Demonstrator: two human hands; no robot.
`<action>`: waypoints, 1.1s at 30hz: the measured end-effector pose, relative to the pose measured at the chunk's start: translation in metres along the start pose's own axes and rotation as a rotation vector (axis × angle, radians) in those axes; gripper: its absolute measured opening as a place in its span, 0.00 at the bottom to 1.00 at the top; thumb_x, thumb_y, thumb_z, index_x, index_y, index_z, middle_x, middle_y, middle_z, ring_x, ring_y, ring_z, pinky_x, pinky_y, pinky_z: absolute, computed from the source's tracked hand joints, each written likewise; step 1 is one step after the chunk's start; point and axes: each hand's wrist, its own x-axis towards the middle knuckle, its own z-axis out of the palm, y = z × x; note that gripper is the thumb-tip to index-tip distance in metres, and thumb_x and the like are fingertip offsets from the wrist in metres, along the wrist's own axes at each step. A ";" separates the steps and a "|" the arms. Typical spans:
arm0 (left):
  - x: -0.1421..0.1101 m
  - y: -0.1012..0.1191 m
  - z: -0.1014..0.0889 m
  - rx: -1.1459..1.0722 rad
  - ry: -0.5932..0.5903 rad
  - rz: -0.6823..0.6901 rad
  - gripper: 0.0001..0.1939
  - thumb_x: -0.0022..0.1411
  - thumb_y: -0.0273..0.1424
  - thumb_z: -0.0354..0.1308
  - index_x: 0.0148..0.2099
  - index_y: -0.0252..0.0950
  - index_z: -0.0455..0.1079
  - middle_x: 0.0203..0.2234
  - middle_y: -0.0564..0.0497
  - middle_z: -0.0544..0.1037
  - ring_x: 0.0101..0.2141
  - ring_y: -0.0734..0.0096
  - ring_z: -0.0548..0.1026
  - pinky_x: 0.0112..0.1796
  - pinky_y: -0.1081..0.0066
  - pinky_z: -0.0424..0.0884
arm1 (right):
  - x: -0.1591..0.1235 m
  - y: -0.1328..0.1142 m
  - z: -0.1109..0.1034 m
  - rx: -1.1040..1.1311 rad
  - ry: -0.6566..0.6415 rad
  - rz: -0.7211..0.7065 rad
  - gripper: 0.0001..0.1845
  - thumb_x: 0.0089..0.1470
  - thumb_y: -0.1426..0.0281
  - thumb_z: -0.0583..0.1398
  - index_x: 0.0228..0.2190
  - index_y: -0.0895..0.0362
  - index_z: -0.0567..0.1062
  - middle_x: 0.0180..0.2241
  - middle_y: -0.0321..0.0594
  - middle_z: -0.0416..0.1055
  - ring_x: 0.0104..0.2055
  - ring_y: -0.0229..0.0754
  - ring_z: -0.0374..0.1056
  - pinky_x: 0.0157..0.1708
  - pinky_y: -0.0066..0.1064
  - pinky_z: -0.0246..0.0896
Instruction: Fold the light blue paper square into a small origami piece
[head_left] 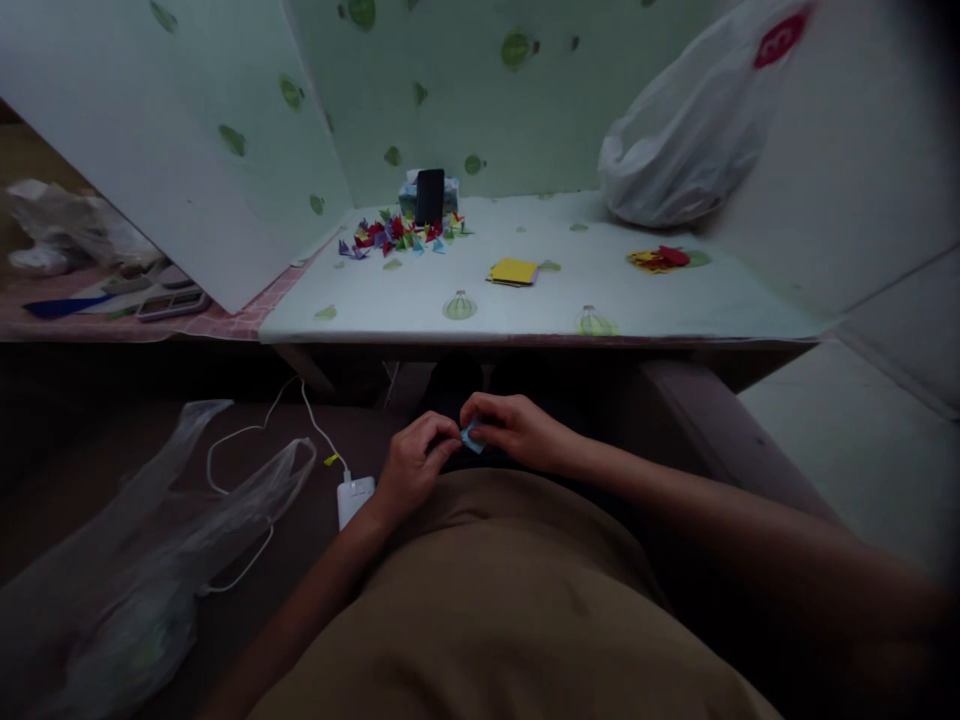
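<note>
A small piece of light blue folded paper (473, 438) is held above my lap, in front of the table edge. My right hand (517, 428) pinches it between thumb and fingers. At its left side, my left hand (421, 452) has thumb and index finger pressed together at the paper's edge; the fingertips partly cover it, and its exact folded shape is too small to make out. On the table stands a pile of colourful folded paper cranes (397, 235). Nearer the middle lies a stack of square paper (514, 271) with a yellow sheet on top.
A black phone (430, 197) leans on a tissue box (407, 196) behind the cranes. Red and yellow paper pieces (660, 259) lie at the right, below a white plastic bag (675, 150). Beside my left arm are a white power bank (355, 498) with cable and a clear plastic bag (142, 600).
</note>
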 end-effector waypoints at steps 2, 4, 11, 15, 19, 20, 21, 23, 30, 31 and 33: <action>0.000 0.000 -0.001 0.010 -0.003 0.002 0.04 0.65 0.28 0.57 0.35 0.38 0.71 0.30 0.51 0.76 0.33 0.69 0.73 0.36 0.70 0.67 | 0.000 0.000 0.000 0.002 0.001 -0.004 0.04 0.55 0.74 0.59 0.34 0.56 0.74 0.29 0.35 0.72 0.32 0.38 0.66 0.34 0.29 0.60; 0.001 0.000 -0.001 0.018 -0.011 0.010 0.04 0.65 0.29 0.57 0.35 0.38 0.71 0.31 0.51 0.76 0.33 0.69 0.74 0.37 0.69 0.68 | 0.000 0.000 0.000 0.010 -0.005 0.000 0.04 0.55 0.74 0.59 0.34 0.56 0.74 0.29 0.35 0.73 0.32 0.38 0.67 0.34 0.29 0.60; 0.002 0.000 -0.003 0.054 -0.033 0.072 0.05 0.65 0.29 0.57 0.35 0.38 0.71 0.31 0.50 0.76 0.34 0.68 0.74 0.37 0.69 0.68 | 0.000 -0.002 -0.002 0.040 -0.039 -0.008 0.05 0.55 0.75 0.58 0.33 0.56 0.74 0.29 0.35 0.73 0.32 0.38 0.67 0.35 0.29 0.61; 0.002 0.000 -0.004 0.024 -0.048 0.027 0.04 0.65 0.30 0.57 0.36 0.39 0.71 0.31 0.50 0.76 0.33 0.68 0.74 0.37 0.69 0.68 | 0.000 0.000 -0.002 0.016 -0.045 -0.023 0.06 0.56 0.75 0.58 0.34 0.56 0.75 0.30 0.35 0.73 0.32 0.39 0.67 0.36 0.29 0.61; 0.002 -0.001 -0.004 0.012 -0.048 0.019 0.04 0.65 0.29 0.57 0.35 0.38 0.71 0.31 0.50 0.76 0.33 0.69 0.74 0.37 0.69 0.68 | -0.001 -0.001 -0.002 0.012 -0.040 -0.028 0.06 0.56 0.74 0.58 0.34 0.56 0.76 0.30 0.35 0.74 0.32 0.39 0.67 0.35 0.29 0.61; 0.002 -0.001 -0.004 0.010 -0.047 0.018 0.04 0.65 0.29 0.57 0.35 0.38 0.71 0.31 0.51 0.76 0.33 0.69 0.74 0.37 0.70 0.68 | -0.001 -0.001 -0.002 0.012 -0.040 -0.025 0.06 0.56 0.74 0.58 0.34 0.56 0.76 0.29 0.35 0.74 0.32 0.39 0.67 0.35 0.29 0.61; 0.002 -0.001 -0.004 0.007 -0.045 0.016 0.04 0.65 0.29 0.58 0.35 0.38 0.71 0.31 0.51 0.76 0.33 0.69 0.74 0.37 0.70 0.68 | -0.001 -0.001 -0.002 0.013 -0.039 -0.020 0.06 0.56 0.74 0.58 0.33 0.56 0.76 0.29 0.35 0.74 0.32 0.39 0.67 0.35 0.29 0.60; 0.003 -0.001 -0.004 0.005 -0.044 0.009 0.04 0.65 0.29 0.58 0.35 0.39 0.71 0.31 0.51 0.76 0.33 0.69 0.74 0.37 0.70 0.68 | -0.001 -0.002 -0.002 0.017 -0.040 -0.011 0.06 0.56 0.74 0.58 0.33 0.56 0.76 0.29 0.35 0.74 0.32 0.39 0.68 0.35 0.29 0.60; 0.002 -0.002 -0.003 0.024 -0.068 0.049 0.04 0.65 0.28 0.57 0.36 0.38 0.71 0.31 0.51 0.76 0.34 0.69 0.74 0.37 0.70 0.67 | -0.001 -0.002 -0.003 -0.019 -0.057 0.017 0.04 0.55 0.74 0.59 0.32 0.57 0.75 0.28 0.35 0.73 0.30 0.38 0.66 0.32 0.29 0.58; 0.001 -0.002 -0.003 0.025 -0.072 0.052 0.04 0.66 0.28 0.57 0.36 0.38 0.71 0.31 0.51 0.76 0.34 0.69 0.74 0.37 0.71 0.67 | 0.000 -0.001 -0.003 -0.025 -0.059 0.023 0.03 0.54 0.74 0.59 0.31 0.57 0.74 0.27 0.35 0.73 0.30 0.38 0.66 0.32 0.29 0.58; 0.001 -0.003 -0.003 0.025 -0.083 0.048 0.04 0.66 0.28 0.57 0.37 0.38 0.71 0.32 0.51 0.76 0.34 0.69 0.74 0.37 0.70 0.67 | 0.000 0.000 -0.002 -0.030 -0.062 0.032 0.03 0.54 0.74 0.59 0.30 0.57 0.73 0.27 0.35 0.72 0.30 0.38 0.65 0.32 0.29 0.58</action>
